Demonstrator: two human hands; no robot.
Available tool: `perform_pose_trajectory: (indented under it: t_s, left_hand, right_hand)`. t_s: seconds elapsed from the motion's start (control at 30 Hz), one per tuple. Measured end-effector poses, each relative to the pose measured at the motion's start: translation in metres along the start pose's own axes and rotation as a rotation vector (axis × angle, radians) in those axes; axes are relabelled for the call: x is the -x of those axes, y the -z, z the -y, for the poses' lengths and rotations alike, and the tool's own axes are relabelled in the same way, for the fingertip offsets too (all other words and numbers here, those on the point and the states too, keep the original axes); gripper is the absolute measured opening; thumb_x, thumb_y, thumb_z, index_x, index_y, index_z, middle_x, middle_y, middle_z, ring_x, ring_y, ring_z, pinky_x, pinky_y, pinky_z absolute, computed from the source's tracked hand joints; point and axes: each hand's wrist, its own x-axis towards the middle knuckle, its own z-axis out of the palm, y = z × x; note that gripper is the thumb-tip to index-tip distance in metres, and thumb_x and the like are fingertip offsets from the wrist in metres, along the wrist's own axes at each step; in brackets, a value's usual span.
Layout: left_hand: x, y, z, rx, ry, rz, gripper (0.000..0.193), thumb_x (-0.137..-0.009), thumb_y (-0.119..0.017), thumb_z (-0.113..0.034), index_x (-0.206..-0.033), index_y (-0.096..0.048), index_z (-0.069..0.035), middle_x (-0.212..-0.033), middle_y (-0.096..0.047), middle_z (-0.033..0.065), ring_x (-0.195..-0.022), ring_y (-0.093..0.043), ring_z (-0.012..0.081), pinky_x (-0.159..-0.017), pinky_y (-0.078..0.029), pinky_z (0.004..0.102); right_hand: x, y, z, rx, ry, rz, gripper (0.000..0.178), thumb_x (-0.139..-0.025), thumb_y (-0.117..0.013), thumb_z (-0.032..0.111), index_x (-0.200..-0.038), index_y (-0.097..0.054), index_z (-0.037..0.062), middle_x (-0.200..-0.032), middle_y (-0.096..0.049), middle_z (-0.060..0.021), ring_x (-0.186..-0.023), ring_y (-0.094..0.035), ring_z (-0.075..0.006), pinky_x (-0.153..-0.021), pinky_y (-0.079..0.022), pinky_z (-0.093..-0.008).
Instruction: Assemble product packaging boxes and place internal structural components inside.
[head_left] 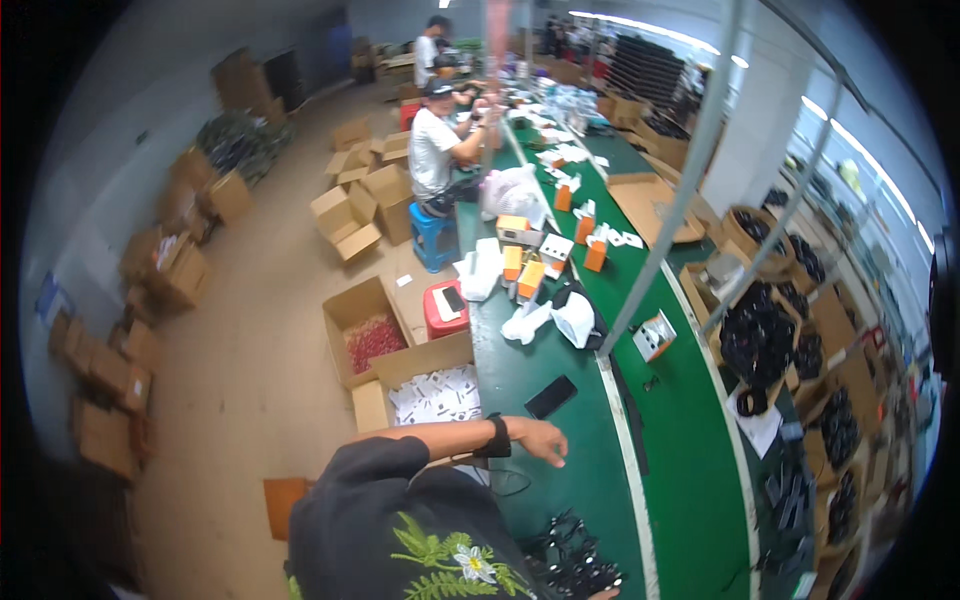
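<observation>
My left hand, with a black band on the wrist, reaches over the green table. Its fingers are loosely stretched and it holds nothing that I can see. Just beyond it a black phone lies flat on the table. At the lower edge, only a sliver of my right hand shows, beside a heap of black cabled parts. What its fingers do is hidden. A thin dark cable loops on the table near my left forearm.
Right of the table runs a green conveyor belt carrying a small orange-and-white box. A metal post rises beside it. Left stand cardboard boxes and a red stool. Another person sits farther along. Cartons of black parts line the right.
</observation>
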Motion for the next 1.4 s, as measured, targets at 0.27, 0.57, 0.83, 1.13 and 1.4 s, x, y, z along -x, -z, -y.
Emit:
perform_pose_trajectory:
  t_s: [0.27,0.57,0.83,1.13,1.4]
  left_hand:
    - [-0.222,0.081,0.062,0.219,-0.186,-0.580,0.102,-0.080,-0.098,-0.033,-0.159,-0.045,0.003,-0.148,-0.063,0.0269,-0.139,-0.061,0.0424,-0.120,-0.049,0.0486]
    - [-0.446,0.180,0.070,0.196,0.144,-1.225,0.153,-0.058,-0.109,-0.026,-0.173,-0.011,-0.001,-0.162,-0.037,0.0369,-0.146,-0.044,0.0519,-0.127,-0.038,0.0544]
    - [-0.382,0.156,0.044,0.256,-0.078,-1.107,0.131,-0.065,-0.100,-0.012,-0.173,-0.025,-0.012,-0.142,-0.056,0.0208,-0.131,-0.057,0.0448,-0.110,-0.052,0.0523]
    - [-0.200,-0.052,-0.004,0.307,0.154,-0.932,0.124,-0.075,-0.096,-0.020,-0.175,-0.022,-0.008,-0.144,-0.056,0.0233,-0.137,-0.053,0.0455,-0.115,-0.048,0.0523]
    - [-0.170,-0.094,0.054,0.593,-0.053,-0.751,0.101,-0.097,-0.082,-0.024,-0.173,-0.020,0.001,-0.160,-0.048,0.0323,-0.145,-0.053,0.0434,-0.117,-0.046,0.0500]
  right_hand:
    - [0.123,0.069,-0.027,-0.029,-0.356,-0.365,0.077,-0.096,-0.079,0.016,-0.160,-0.046,-0.0108,-0.090,-0.073,-0.0110,-0.078,-0.069,-0.0216,-0.071,-0.056,-0.0316]
    - [0.187,-0.019,0.091,-0.122,-0.397,-0.791,0.044,-0.099,-0.080,0.005,-0.138,-0.072,-0.0127,-0.116,-0.081,-0.0168,-0.099,-0.069,-0.0195,-0.084,-0.057,-0.0371]
    - [0.041,-0.078,0.158,0.225,-0.128,-0.417,0.028,-0.099,-0.081,0.007,-0.117,-0.076,-0.0134,-0.079,-0.065,0.0015,-0.075,-0.051,-0.0064,-0.064,-0.042,-0.0260]
    - [-0.049,-0.193,0.210,0.342,0.471,0.047,0.028,-0.093,-0.082,0.002,-0.121,-0.081,0.0031,-0.112,-0.075,-0.0153,-0.100,-0.073,-0.0372,-0.092,-0.060,-0.0418]
    - [-0.053,-0.232,0.137,0.522,0.711,-0.017,0.026,-0.090,-0.081,0.006,-0.116,-0.082,0.0052,-0.107,-0.081,-0.0091,-0.102,-0.069,-0.0328,-0.086,-0.060,-0.0459]
